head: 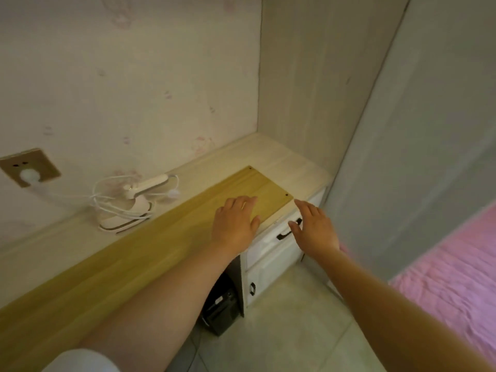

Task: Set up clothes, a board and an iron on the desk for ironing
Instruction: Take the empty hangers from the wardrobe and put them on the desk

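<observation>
Board (150, 242) of yellowish wood lies flat along the front of our pale table (281, 157), its far end with two small dark holes near the corners. Our left hand (236, 224) rests palm down on that far end, fingers straight and lying flat on the wood. Our right hand (314, 226) hovers just past the board's end, fingers straight and spread, gripping nothing, in front of the white drawer (276, 245) with its dark handle (288, 232). The two hands are apart, neither holding anything.

Behind the board, near the wall, stands the small white iron (128, 208), its cord (107, 200) looped loosely around it and running to a plug in the wall socket (29, 167). We see no clothes on the table in this view. Under the table sits a dark box (220, 310) on the tiled floor (281, 331), and a pink bed cover (451, 285) shows at the right.
</observation>
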